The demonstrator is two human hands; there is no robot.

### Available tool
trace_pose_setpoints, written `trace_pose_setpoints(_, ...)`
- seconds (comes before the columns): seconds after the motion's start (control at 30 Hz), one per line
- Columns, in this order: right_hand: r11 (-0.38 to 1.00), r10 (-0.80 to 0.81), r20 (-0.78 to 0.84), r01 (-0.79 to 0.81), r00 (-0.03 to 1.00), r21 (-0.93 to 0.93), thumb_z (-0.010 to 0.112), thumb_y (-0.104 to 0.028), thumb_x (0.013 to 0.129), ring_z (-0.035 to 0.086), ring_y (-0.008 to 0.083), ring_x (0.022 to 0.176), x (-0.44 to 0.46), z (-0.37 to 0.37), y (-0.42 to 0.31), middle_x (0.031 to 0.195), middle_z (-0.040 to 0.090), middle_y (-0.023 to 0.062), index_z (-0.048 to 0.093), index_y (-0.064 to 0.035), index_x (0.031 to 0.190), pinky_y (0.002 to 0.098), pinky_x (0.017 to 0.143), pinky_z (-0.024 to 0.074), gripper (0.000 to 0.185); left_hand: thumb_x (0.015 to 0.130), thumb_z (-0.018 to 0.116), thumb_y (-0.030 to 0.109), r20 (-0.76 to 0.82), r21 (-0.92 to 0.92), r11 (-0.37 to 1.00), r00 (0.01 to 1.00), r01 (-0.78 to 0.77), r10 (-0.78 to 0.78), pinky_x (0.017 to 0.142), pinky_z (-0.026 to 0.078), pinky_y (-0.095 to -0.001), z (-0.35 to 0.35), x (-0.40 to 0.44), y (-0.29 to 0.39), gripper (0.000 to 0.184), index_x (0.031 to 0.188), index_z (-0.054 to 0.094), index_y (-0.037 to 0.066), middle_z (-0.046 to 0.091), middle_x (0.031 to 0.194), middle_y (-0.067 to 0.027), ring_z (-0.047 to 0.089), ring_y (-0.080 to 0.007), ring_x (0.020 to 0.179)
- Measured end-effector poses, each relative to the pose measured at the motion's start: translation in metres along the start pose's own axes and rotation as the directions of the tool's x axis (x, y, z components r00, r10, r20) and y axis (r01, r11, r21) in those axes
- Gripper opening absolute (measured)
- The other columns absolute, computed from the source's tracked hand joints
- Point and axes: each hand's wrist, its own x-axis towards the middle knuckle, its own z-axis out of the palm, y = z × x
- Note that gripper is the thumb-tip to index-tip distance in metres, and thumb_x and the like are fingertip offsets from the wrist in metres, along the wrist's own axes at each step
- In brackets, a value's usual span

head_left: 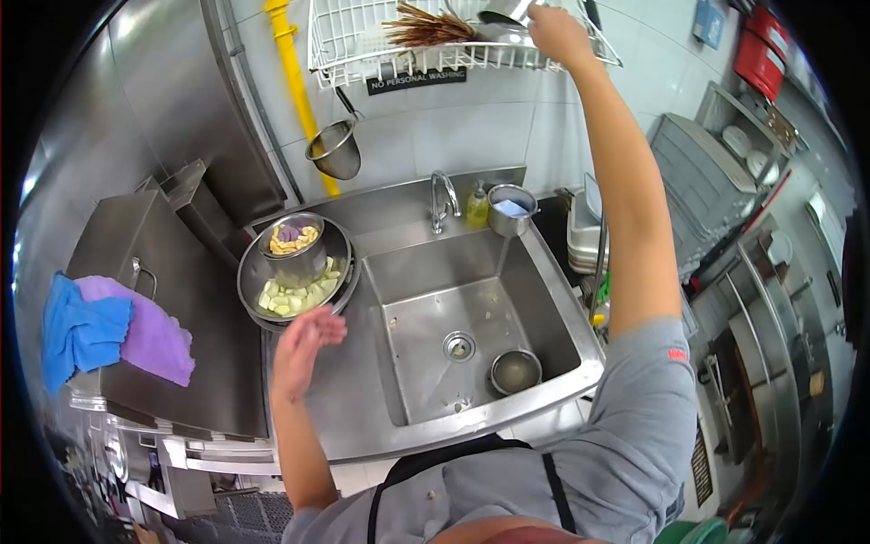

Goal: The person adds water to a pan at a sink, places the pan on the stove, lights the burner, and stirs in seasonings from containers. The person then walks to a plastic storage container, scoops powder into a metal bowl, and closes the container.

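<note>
My left hand (306,349), its fingers stretched out and holding nothing, hovers over the steel counter (349,390) at the near side of a wide metal bowl (246,281). Pale green-white cut vegetable pieces (304,296) lie in that bowl. A smaller steel pot (304,266) with yellow and purple pieces (292,238) stands inside it. High up, my right hand (557,36) reaches into a white wire rack (331,54) with its fingers curled in beside shiny metal ware (507,34). Exactly what the fingers grip is hidden. A brown bristle brush (426,27) lies in the rack to the left.
Below me is a steel sink (426,317) with a small metal bowl (516,372) and food scraps. A tap (442,201), soap bottle (477,207) and pot (510,218) line its back. A strainer (335,151) hangs on the wall. Blue (82,326) and purple cloths (149,335) drape at left.
</note>
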Motion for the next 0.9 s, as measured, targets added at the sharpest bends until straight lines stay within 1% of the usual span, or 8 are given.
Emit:
trace_pose_setpoints(0.07, 0.954, 0.123, 0.196, -0.062, 0.973, -0.293, 0.049, -0.016, 0.089, 0.066, 0.0332, 0.087, 0.036, 0.031, 0.012, 0.096, 0.067, 0.0203, 0.062, -0.0012, 0.108, 0.0431, 0.076, 0.0539, 0.028, 0.096, 0.053, 0.028, -0.148, 0.11, 0.989, 0.985, 0.102, -0.085, 0.086, 0.049, -0.0359, 0.006, -0.028, -0.013, 0.04, 0.125, 0.053, -0.001, 0.063, 0.107, -0.0142, 0.062, -0.0229, 0.096)
trace_pose_setpoints(0.3, 0.972, -0.008, 0.257, 0.067, 0.966, -0.224, 0.055, -0.011, 0.08, 0.063, 0.0376, 0.098, 0.082, 0.106, 0.035, 0.099, 0.066, 0.0206, 0.065, -0.0022, 0.101, 0.046, 0.085, 0.0507, 0.025, 0.097, 0.051, 0.02, -0.626, -0.376, 0.908, 0.673, 0.183, -0.395, 0.076, 0.052, -0.0334, 0.046, -0.149, -0.068, 0.028, 0.118, 0.055, 0.003, 0.064, 0.097, -0.01, 0.063, -0.0201, 0.087)
trace_pose_setpoints(0.43, 0.907, 0.006, 0.26, 0.104, 0.966, -0.408, 0.06, -0.009, 0.077, 0.059, 0.0368, 0.103, 0.094, 0.103, 0.066, 0.11, 0.062, 0.0206, 0.063, -0.0014, 0.097, 0.0452, 0.084, 0.0496, 0.022, 0.097, 0.051, 0.021, -0.637, -0.433, 0.879, 0.624, 0.198, -0.454, 0.074, 0.051, -0.033, 0.071, -0.159, -0.084, 0.025, 0.115, 0.056, 0.003, 0.065, 0.095, -0.0108, 0.064, -0.0196, 0.083)
trace_pose_setpoints(0.47, 0.915, -0.235, -0.114, 0.181, 0.965, -0.36, 0.057, -0.008, 0.079, 0.061, 0.0367, 0.092, 0.081, 0.104, 0.084, 0.099, 0.064, 0.0202, 0.062, -0.002, 0.095, 0.0456, 0.081, 0.0479, 0.018, 0.097, 0.051, 0.022, -0.618, -0.457, 0.853, 0.6, 0.253, -0.509, 0.074, 0.051, -0.0325, 0.076, -0.158, -0.089, 0.025, 0.113, 0.056, 0.003, 0.065, 0.094, -0.0103, 0.064, -0.019, 0.082)
trace_pose_setpoints(0.6, 0.941, -0.174, -0.325, 0.06, 0.929, -0.332, 0.052, -0.012, 0.084, 0.061, 0.0338, 0.088, 0.094, 0.081, 0.155, 0.094, 0.064, 0.0176, 0.061, -0.004, 0.101, 0.0454, 0.076, 0.047, 0.021, 0.095, 0.054, 0.023, -0.562, -0.41, 0.812, 0.586, 0.415, -0.584, 0.072, 0.05, -0.031, 0.084, -0.133, -0.113, 0.024, 0.11, 0.058, 0.004, 0.065, 0.09, -0.0079, 0.063, -0.0172, 0.081)
trace_pose_setpoints(0.67, 0.981, 0.176, -0.534, -0.1, 0.827, 0.168, 0.058, -0.018, 0.082, 0.055, 0.0318, 0.062, 0.057, 0.026, 0.127, 0.067, 0.057, 0.0159, 0.049, 0.0014, 0.073, 0.0408, 0.062, 0.0441, 0.023, 0.094, 0.055, 0.021, -0.519, -0.349, 0.801, 0.611, 0.487, -0.598, 0.072, 0.05, -0.0301, 0.087, -0.119, -0.122, 0.024, 0.11, 0.059, 0.003, 0.065, 0.09, -0.0074, 0.062, -0.0172, 0.08)
trace_pose_setpoints(0.77, 0.895, 0.363, -0.481, -0.154, 0.798, 0.42, 0.058, -0.013, 0.078, 0.041, 0.0202, 0.054, 0.02, -0.022, 0.11, 0.057, 0.045, 0.0096, 0.038, -0.0014, 0.065, 0.0381, 0.054, 0.037, 0.026, 0.094, 0.056, 0.021, -0.44, -0.323, 0.802, 0.671, 0.502, -0.597, 0.073, 0.05, -0.0297, 0.087, -0.105, -0.134, 0.026, 0.111, 0.058, 0.002, 0.065, 0.09, -0.0075, 0.062, -0.0164, 0.081)
trace_pose_setpoints(0.9, 0.719, 0.339, -0.439, 0.071, 0.832, 0.691, 0.065, -0.004, 0.079, 0.038, 0.0078, 0.059, -0.043, -0.047, 0.089, 0.062, 0.045, -0.0023, 0.045, -0.0036, 0.064, 0.0268, 0.053, 0.0323, 0.026, 0.093, 0.059, 0.023, -0.449, -0.162, 0.83, 0.709, 0.534, -0.544, 0.075, 0.049, -0.0284, 0.082, -0.1, -0.164, 0.027, 0.109, 0.06, 0.001, 0.064, 0.089, -0.0052, 0.06, -0.0143, 0.082)
